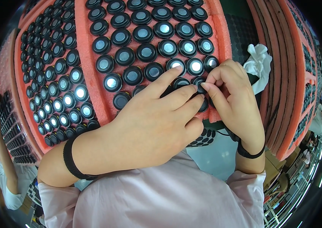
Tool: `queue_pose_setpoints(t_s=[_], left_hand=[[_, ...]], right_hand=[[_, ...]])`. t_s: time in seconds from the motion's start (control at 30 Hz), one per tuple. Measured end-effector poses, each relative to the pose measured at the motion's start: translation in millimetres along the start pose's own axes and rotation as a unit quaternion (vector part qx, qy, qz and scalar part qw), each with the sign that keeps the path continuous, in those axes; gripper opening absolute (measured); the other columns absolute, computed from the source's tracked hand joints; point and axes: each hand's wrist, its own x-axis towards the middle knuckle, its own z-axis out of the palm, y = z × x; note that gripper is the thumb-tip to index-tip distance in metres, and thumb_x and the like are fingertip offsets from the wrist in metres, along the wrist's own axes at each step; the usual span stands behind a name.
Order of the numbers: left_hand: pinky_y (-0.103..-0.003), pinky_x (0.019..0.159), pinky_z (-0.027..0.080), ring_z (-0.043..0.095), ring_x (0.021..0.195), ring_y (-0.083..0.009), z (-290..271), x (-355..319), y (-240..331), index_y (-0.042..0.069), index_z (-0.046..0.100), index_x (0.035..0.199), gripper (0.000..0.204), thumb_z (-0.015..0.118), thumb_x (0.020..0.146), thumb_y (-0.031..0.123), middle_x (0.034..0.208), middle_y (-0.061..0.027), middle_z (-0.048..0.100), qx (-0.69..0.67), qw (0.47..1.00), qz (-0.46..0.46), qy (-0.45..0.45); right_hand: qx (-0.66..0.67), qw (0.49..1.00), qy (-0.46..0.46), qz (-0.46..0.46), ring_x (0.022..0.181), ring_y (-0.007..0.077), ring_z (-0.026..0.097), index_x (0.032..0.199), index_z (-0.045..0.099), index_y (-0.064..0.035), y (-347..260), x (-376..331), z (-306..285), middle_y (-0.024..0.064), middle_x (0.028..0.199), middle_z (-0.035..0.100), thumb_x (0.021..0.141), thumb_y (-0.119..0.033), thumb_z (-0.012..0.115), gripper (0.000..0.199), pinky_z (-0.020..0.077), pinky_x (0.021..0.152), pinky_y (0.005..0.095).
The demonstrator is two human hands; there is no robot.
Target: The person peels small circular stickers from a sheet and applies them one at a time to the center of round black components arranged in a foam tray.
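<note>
My right hand (239,98) pinches a black disc (197,82), pink tray's (220,38) near right; left hand (149,125) spread over neighbouring discs (173,64).

Bright strip lights (321,180) near right rim, brown cardboard boxes (272,167)

Pink foam (223,36) bears crowded rows of round black discs (124,56). I see them on both sides of a raised foam ridge (86,49), most with silvery tops.
</note>
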Motion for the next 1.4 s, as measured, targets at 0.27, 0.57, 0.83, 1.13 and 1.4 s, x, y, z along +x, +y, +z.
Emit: queue_pose_setpoints(t_s=[0.27, 0.57, 0.83, 1.13, 1.4], left_hand=[[-0.059, 0.120, 0.037, 0.060, 0.128, -0.0267, 0.1, 0.5, 0.1, 0.009, 0.066, 0.080, 0.012, 0.066, 0.083, 0.020, 0.126, -0.0123, 0.070, -0.010, 1.000, 0.001, 0.004], [-0.055, 0.108, 0.048, 0.064, 0.108, -0.0275, -3.5, -0.4, 0.0, 0.005, 0.066, 0.082, 0.012, 0.069, 0.078, 0.016, 0.107, -0.0110, 0.068, -0.029, 0.998, 0.005, 0.061], [-0.045, 0.089, 0.052, 0.058, 0.082, -0.0237, -6.0, -2.8, 2.3, 0.005, 0.067, 0.085, 0.017, 0.070, 0.073, 0.016, 0.082, -0.0048, 0.054, 0.005, 0.996, 0.026, 0.084], [-0.040, 0.083, 0.050, 0.056, 0.079, -0.0221, -4.3, -4.5, 3.1, 0.005, 0.067, 0.086, 0.020, 0.069, 0.071, 0.016, 0.080, -0.0033, 0.052, 0.027, 0.995, 0.041, 0.087], [-0.041, 0.083, 0.048, 0.056, 0.080, -0.0231, -2.4, -5.3, 3.2, 0.005, 0.066, 0.088, 0.019, 0.069, 0.073, 0.016, 0.082, -0.0039, 0.053, -0.007, 0.997, -0.004, 0.076]], right_hand=[[-0.008, 1.000, 0.022, 0.013, 0.080, 0.0229, 0.052, 0.092, 0.061, -0.0007, -0.7, -2.0, 1.7, 0.0067, 0.087, 0.053, 0.087, 0.000, 0.075, 0.016, 0.0436, 0.074, 0.0331], [0.161, 0.985, -0.006, 0.063, 0.084, 0.0294, 0.061, 0.093, 0.066, -0.0016, -15.9, -34.3, -24.1, 0.0089, 0.089, 0.060, 0.079, 0.003, 0.080, 0.021, 0.0497, 0.076, 0.0389], [0.175, 0.984, -0.042, 0.000, 0.085, 0.0266, 0.061, 0.095, 0.066, -0.0023, -19.9, -48.4, -20.2, 0.0091, 0.093, 0.063, 0.077, -0.002, 0.086, 0.027, 0.0490, 0.078, 0.0367], [0.117, 0.992, -0.038, -0.014, 0.086, 0.0302, 0.064, 0.092, 0.066, -0.0046, -22.7, -45.5, -20.2, 0.0100, 0.090, 0.065, 0.075, 0.000, 0.084, 0.025, 0.0505, 0.076, 0.0398], [0.052, 0.995, -0.020, -0.085, 0.085, 0.0296, 0.059, 0.091, 0.065, -0.0051, -21.4, -42.9, -22.5, 0.0082, 0.092, 0.062, 0.078, -0.004, 0.082, 0.022, 0.0483, 0.077, 0.0372]])
